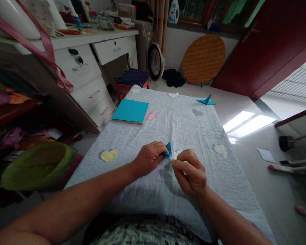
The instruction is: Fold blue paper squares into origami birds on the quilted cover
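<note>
A small piece of folded blue paper point(169, 149) sticks out from the fingers of my left hand point(151, 157), which is closed on it above the cloth-covered table. Part of the paper is hidden behind those fingers. My right hand point(191, 172) is just to the right, thumb and forefinger pinched close to the paper's lower corner. Whether anything lies between these fingertips is too small to tell. Farther off, a stack of square coloured paper point(130, 111) with a blue sheet on top lies at the table's left. A folded blue paper shape point(207, 100) stands at the far right corner.
A pale cloth with heart patches covers the table point(183, 122). Beyond its far left corner stands a stool point(132, 78), near a white desk point(81, 75) with drawers. A green-lined bin point(38, 166) is at the left. A round wooden board point(204, 59) leans on the back wall.
</note>
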`<state>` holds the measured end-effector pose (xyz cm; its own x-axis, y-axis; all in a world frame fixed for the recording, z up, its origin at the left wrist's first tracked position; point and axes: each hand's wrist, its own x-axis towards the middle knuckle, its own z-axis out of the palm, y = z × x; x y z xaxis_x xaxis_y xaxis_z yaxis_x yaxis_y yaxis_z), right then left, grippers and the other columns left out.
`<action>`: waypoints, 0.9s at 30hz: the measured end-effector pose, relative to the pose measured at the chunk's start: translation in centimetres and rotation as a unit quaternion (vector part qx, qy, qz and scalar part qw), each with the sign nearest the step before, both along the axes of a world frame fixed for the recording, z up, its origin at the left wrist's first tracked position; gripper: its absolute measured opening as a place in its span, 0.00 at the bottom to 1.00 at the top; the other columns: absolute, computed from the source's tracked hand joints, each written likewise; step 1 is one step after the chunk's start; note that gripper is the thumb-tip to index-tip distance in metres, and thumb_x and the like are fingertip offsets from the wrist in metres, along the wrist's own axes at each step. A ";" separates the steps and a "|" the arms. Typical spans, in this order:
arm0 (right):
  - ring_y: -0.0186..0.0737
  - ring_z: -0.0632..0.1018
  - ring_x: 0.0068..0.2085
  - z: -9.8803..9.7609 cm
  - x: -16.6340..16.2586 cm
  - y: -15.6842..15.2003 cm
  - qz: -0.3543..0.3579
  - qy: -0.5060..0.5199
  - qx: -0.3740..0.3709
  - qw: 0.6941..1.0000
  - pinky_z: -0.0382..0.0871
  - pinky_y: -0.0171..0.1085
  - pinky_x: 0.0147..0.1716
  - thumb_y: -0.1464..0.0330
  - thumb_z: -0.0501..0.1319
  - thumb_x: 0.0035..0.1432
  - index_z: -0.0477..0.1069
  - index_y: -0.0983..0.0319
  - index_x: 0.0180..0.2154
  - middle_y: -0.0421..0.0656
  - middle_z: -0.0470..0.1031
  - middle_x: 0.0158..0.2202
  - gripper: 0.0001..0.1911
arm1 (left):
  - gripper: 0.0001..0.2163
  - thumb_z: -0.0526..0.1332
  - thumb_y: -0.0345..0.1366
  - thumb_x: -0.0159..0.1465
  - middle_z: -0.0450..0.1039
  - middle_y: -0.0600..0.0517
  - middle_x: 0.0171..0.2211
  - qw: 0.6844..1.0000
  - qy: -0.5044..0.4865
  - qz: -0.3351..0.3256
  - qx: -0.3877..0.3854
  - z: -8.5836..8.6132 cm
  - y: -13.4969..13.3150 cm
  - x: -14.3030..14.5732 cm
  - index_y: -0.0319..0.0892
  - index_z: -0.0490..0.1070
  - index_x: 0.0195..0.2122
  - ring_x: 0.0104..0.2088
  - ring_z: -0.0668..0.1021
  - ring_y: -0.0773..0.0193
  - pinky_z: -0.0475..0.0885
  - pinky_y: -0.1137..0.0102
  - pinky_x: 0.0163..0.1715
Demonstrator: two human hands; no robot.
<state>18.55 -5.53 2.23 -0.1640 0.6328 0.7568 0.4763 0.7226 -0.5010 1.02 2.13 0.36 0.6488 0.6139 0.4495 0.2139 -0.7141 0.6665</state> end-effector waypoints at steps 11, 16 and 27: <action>0.33 0.68 0.27 -1.4 0.5 2.4 -0.044 0.100 -0.359 0.927 0.63 0.33 0.28 0.63 0.60 0.59 0.68 0.60 0.31 0.37 0.67 0.25 0.08 | 0.26 0.64 0.34 0.61 0.73 0.57 0.31 0.949 -0.110 0.047 -0.292 0.4 -0.7 0.4 0.47 0.57 0.59 0.30 0.74 0.68 0.68 0.72 0.35; 0.32 0.65 0.25 -1.7 0.3 2.4 -0.062 0.134 -0.364 0.920 0.60 0.33 0.26 0.62 0.58 0.61 0.65 0.59 0.29 0.35 0.64 0.23 0.11 | 0.10 0.64 0.41 0.61 0.70 0.55 0.27 0.900 -0.115 -0.006 -0.420 0.6 -0.1 0.4 0.39 0.70 0.32 0.26 0.71 0.70 0.66 0.74 0.29; 0.31 0.61 0.22 -1.0 0.4 2.3 -0.023 0.090 -0.404 0.910 0.55 0.32 0.23 0.60 0.55 0.63 0.63 0.60 0.26 0.34 0.60 0.20 0.15 | 0.14 0.64 0.43 0.61 0.65 0.56 0.22 0.914 -0.101 0.009 -0.393 0.4 0.0 0.2 0.39 0.68 0.24 0.25 0.67 0.70 0.62 0.73 0.27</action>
